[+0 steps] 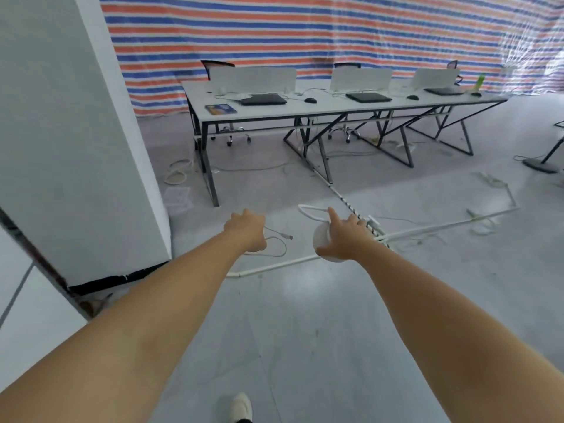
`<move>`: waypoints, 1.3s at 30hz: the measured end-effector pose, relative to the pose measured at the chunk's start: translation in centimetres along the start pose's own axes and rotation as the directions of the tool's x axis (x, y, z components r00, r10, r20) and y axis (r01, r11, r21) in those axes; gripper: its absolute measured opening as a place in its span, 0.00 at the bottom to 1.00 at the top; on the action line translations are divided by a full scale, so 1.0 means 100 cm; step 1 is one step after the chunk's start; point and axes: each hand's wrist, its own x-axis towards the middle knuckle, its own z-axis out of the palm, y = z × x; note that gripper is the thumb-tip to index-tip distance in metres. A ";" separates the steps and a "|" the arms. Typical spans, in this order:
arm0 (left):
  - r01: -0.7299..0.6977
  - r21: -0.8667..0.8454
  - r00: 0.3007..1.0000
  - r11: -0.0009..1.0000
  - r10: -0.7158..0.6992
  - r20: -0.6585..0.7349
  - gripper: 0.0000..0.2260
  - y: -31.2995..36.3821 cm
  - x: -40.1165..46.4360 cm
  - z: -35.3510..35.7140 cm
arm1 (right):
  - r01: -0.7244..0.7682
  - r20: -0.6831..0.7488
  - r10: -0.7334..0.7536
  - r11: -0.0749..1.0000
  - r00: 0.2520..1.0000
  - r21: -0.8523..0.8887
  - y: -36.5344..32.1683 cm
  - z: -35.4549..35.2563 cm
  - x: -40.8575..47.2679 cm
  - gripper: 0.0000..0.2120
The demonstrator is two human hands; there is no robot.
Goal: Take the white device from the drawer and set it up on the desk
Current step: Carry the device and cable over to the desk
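My right hand [341, 236] is stretched out in front of me and grips the white device [323, 239], a rounded white body with a white loop [308, 210] rising from its top. My left hand [247, 228] is closed on the device's thin white cable [276, 244], which hangs in a loop and ends in a plug [288, 237]. Both arms are held out above the grey floor. The long white desk [332, 109] stands several steps ahead. No drawer is in view.
The desk carries three closed black laptops [264, 99], mice [310, 100], white dividers [253, 76], a blue book [220, 109] and a green bottle [479, 80]. White cable ducts [451, 224] and loose cords cross the floor. A white pillar [76, 148] stands at left. Office chairs sit behind the desk.
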 end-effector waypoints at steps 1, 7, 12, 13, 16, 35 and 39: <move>-0.013 0.005 1.000 1.000 0.013 -0.004 0.20 -0.003 0.029 -0.007 | -0.005 -0.002 0.005 1.000 1.000 0.004 -0.004 -0.004 0.029 0.49; -0.075 0.035 0.997 0.997 0.075 -0.007 0.19 -0.024 0.178 -0.056 | -0.030 -0.021 0.030 1.000 0.999 -0.001 -0.027 -0.038 0.170 0.49; -0.101 0.042 0.995 0.994 0.102 -0.022 0.18 -0.026 0.285 -0.088 | -0.063 -0.020 0.064 0.997 0.998 0.049 -0.023 -0.057 0.264 0.48; -0.113 0.035 0.993 0.993 0.114 -0.020 0.17 -0.022 0.306 -0.090 | -0.071 -0.007 0.072 0.997 0.997 0.043 -0.019 -0.059 0.282 0.49; -0.175 0.023 0.985 0.984 0.175 0.000 0.15 -0.003 0.378 -0.097 | -0.116 0.010 0.115 0.992 0.993 0.055 0.001 -0.065 0.349 0.50; -0.222 0.013 0.975 0.975 0.222 -0.002 0.14 0.109 0.832 -0.174 | -0.191 0.024 0.190 0.978 0.981 0.077 0.125 -0.158 0.781 0.53; -0.286 0.048 0.958 0.957 0.286 -0.007 0.13 0.142 0.934 -0.188 | -0.232 0.018 0.231 0.971 0.973 0.065 0.154 -0.163 0.877 0.53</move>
